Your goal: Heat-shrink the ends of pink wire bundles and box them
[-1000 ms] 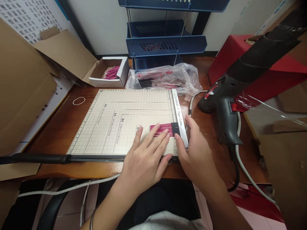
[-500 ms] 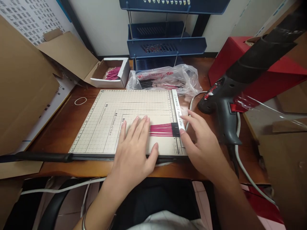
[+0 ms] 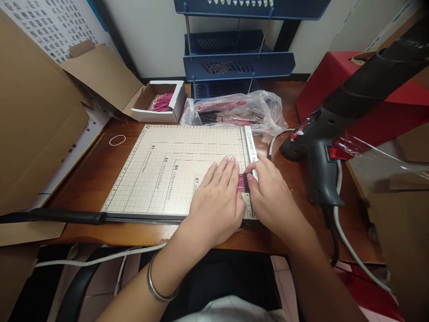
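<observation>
A row of thin pink wires (image 3: 241,183) with black ends lies across the cream board of a paper cutter (image 3: 134,179), near its white edge strip. My left hand (image 3: 217,197) rests flat over the row, fingers stretched out and close together, hiding most of its length. At the black ends (image 3: 246,182), the thumb and forefinger of my right hand (image 3: 273,197) come together beside the strip. Its other fingers curl over the strip. Only a short stretch of pink shows between my hands.
Behind the cutter are a white box (image 3: 157,117) of pink wires and a clear plastic bag (image 3: 234,107). A black heat gun (image 3: 315,147) stands at the right. The cutter's black handle (image 3: 70,216) juts left, and a rubber band (image 3: 117,140) lies on the table.
My left hand has slid right along the wires, covering more of them. My right hand's thumb and forefinger have moved in from the edge strip onto the black ends.
</observation>
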Demonstrator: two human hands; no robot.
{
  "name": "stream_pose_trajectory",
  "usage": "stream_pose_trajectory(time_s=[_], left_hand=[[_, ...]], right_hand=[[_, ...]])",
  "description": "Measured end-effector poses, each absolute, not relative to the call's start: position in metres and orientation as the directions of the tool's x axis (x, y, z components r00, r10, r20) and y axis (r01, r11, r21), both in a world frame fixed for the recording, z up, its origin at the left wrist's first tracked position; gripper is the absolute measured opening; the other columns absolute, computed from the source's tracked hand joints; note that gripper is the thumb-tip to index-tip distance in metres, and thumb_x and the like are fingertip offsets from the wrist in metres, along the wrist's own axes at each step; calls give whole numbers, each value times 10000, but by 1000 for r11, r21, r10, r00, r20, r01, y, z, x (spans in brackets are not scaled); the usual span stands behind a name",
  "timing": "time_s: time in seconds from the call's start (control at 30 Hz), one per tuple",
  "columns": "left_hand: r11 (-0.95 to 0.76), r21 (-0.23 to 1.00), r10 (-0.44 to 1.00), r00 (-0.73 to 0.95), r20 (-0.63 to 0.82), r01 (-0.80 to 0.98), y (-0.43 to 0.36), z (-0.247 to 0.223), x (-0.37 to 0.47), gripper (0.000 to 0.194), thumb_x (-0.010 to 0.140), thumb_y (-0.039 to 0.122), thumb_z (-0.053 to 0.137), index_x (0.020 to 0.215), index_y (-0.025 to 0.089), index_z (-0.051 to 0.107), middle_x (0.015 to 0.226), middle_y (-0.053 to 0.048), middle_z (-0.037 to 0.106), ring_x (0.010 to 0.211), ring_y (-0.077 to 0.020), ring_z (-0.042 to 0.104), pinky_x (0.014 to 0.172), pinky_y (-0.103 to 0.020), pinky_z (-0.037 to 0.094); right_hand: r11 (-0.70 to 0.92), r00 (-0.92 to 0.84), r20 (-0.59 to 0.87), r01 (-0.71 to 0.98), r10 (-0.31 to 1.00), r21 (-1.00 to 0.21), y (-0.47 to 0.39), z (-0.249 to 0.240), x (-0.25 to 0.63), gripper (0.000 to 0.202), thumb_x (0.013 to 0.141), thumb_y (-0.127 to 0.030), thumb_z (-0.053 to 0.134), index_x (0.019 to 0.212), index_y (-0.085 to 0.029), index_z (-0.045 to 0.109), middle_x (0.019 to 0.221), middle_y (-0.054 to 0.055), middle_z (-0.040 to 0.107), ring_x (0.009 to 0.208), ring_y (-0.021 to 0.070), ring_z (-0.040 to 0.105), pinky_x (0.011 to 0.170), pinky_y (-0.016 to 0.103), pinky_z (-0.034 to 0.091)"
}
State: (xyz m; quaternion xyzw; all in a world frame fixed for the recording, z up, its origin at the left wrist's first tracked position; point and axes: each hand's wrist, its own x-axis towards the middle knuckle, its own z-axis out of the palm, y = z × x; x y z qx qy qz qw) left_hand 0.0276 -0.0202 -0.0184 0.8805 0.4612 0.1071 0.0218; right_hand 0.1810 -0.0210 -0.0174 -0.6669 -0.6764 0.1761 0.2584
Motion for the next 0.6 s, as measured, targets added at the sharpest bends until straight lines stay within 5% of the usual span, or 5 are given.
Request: stream_pose_trajectory(time_s=[0.6], left_hand=[[-538, 156, 842, 537, 49, 828, -18, -11, 32, 634, 1046, 286, 313, 1613, 5, 344, 1721, -153, 238, 1619, -259, 186, 1338, -438, 187]], right_hand=[[-75, 92, -2, 807, 996, -586, -23, -13, 177, 255, 978, -349, 303, 1024, -226, 523, 1339, 75, 563, 1248, 301, 543, 1067, 568, 421]])
